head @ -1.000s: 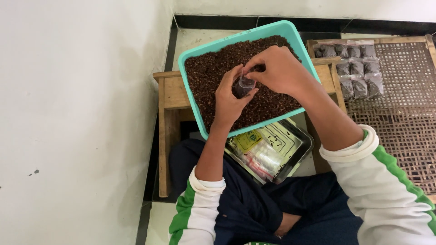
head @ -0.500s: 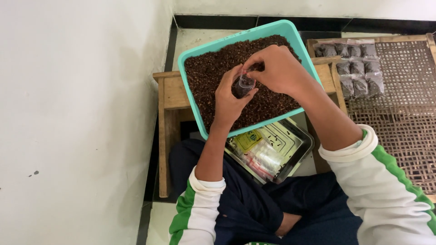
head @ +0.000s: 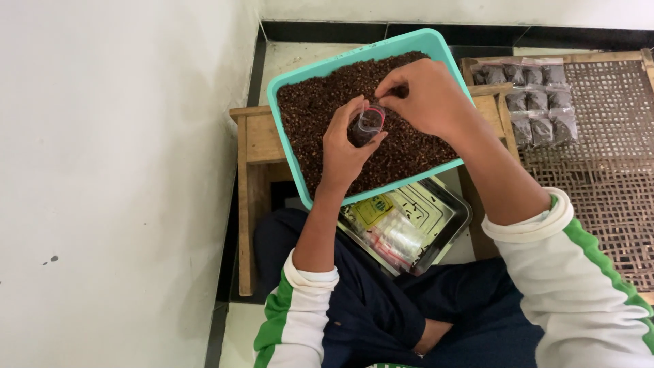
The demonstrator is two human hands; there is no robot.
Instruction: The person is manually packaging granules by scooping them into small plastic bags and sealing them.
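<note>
Hands work over a green tub (head: 436, 42) full of brown bits (head: 320, 116).
The left hand (head: 344, 146) holds a little bag (head: 368, 126) open; the right hand (head: 422, 95) pinches bits beside it, near the wall (head: 122, 170).

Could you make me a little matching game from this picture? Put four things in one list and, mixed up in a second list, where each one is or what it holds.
Things:
1. teal tub
2. small clear bag
3. metal tray
4. filled packets

Places or states:
A. lying in rows on the woven mat
B. held open in the left hand
C. full of dark brown bits, resting on the wooden stool
D. on the person's lap, holding empty plastic bags

Pairs: 1-C, 2-B, 3-D, 4-A
</note>
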